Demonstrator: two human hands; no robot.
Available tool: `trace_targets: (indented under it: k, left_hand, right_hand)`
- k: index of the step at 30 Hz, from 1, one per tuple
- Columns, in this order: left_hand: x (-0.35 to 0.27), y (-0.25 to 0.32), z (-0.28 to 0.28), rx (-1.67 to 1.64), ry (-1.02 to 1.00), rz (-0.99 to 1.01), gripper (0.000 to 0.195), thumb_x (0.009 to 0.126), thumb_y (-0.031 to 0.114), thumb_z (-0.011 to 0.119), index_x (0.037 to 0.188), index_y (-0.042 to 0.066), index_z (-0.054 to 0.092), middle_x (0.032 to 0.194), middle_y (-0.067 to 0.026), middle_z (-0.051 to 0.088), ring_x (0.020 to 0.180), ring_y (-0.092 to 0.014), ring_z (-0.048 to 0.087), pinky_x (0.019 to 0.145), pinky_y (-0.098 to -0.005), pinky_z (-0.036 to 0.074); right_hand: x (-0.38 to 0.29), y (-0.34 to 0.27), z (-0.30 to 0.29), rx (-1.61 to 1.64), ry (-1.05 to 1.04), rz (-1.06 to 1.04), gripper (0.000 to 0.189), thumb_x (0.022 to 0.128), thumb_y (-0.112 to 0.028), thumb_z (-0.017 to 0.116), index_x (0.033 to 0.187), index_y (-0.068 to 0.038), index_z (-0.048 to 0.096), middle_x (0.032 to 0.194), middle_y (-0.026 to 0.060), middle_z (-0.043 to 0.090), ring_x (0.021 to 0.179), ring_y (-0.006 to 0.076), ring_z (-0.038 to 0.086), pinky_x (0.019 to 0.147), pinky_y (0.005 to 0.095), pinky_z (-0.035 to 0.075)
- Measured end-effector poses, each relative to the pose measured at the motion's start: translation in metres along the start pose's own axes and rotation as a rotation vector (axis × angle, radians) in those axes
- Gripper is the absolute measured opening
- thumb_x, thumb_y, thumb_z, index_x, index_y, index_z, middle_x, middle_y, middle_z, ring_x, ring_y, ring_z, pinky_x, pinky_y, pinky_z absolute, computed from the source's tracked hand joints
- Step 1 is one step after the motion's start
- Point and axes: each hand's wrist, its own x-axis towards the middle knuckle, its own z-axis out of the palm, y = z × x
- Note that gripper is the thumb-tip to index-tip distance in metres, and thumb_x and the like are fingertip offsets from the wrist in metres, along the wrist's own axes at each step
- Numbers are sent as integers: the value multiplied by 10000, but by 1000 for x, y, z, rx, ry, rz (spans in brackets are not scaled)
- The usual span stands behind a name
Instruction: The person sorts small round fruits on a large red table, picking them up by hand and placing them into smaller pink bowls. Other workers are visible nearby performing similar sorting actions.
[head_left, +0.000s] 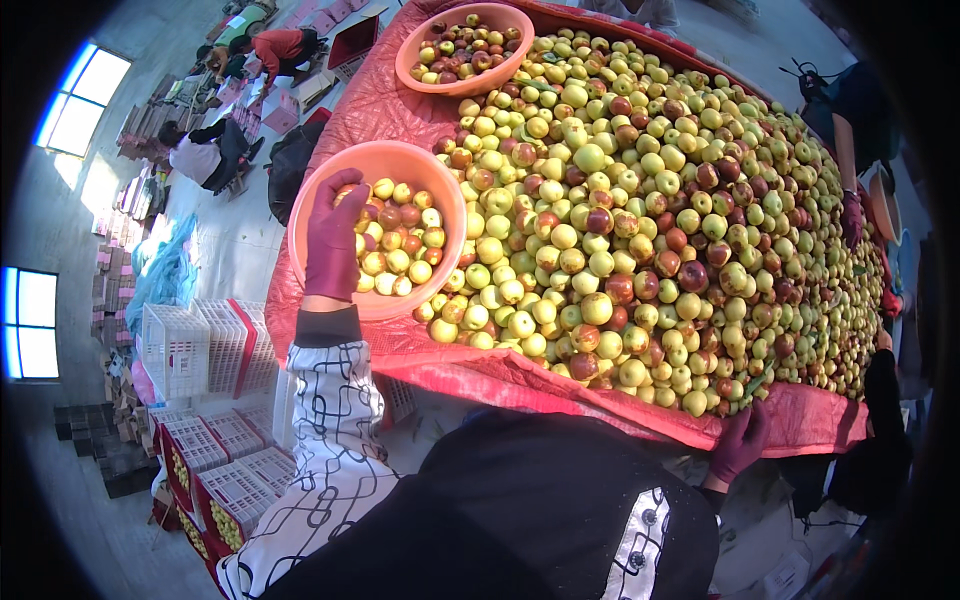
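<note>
A wide heap of green and red-brown jujubes (600, 217) lies on a red quilted cover (360, 90). My left hand (337, 240), in a dark red glove, is over the left side of an orange plastic basin (450, 225) that is part filled with the same fruit. Its thumb and fingers curve over the fruit near the rim; whether a fruit is between them is hidden. At the near edge of the cover is my right hand (741, 441), gloved alike, with thumb and fingers beside the red fabric; its grip is unclear.
A second orange basin (465, 86) with jujubes stands at the far left of the heap. White plastic crates (176, 349) and crates holding fruit (225, 517) stand on the floor at left. Co-workers' gloved hands (852, 217) reach in at right. Other people crouch among boxes at upper left.
</note>
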Motion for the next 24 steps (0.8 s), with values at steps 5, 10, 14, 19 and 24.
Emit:
trace_targets:
  k: [5, 10, 14, 19, 24]
  left_hand:
    - [32, -26, -48, 824, 64, 302, 382, 872, 195, 674, 1210, 35, 593, 1214, -195, 533, 1148, -340, 529, 991, -393, 427]
    - [38, -38, -42, 1223, -96, 327, 568, 852, 327, 710, 1337, 63, 578, 1347, -247, 512, 1277, -397, 466, 1074, -449, 376]
    - [26, -28, -27, 1131, -54, 415, 502, 892, 309, 681, 1294, 20, 595, 1295, -215, 564, 1228, -366, 521, 1055, -422, 400]
    - [-34, -4, 13, 840, -112, 358, 356, 936, 146, 648, 1260, 5, 605, 1232, -115, 615, 1102, -229, 595, 896, -328, 496]
    - [-134, -26, 65, 693, -268, 294, 143, 930, 66, 621, 1046, 0, 672, 999, -95, 639, 918, -207, 591, 796, -321, 476]
  right_hand:
    - [-2, -16, 4, 11, 71, -11, 211, 931, -93, 612, 1108, 15, 651, 1045, 134, 666, 978, 267, 630, 893, 358, 491]
    - [2, -30, 2, -18, 103, -20, 194, 858, -82, 658, 1047, -44, 682, 1014, 131, 674, 884, 280, 659, 814, 360, 518]
    - [9, -46, -2, -93, 70, 53, 380, 808, -143, 712, 1172, -60, 638, 1182, 165, 616, 1044, 327, 609, 913, 396, 482]
    - [42, -62, -13, -289, -64, -210, 733, 700, -326, 815, 1358, -145, 546, 1475, 199, 383, 1371, 420, 348, 1092, 514, 341]
    - [105, -33, -30, -311, -398, -683, 705, 699, -330, 826, 1340, -210, 561, 1454, 150, 432, 1367, 393, 381, 1103, 552, 318]
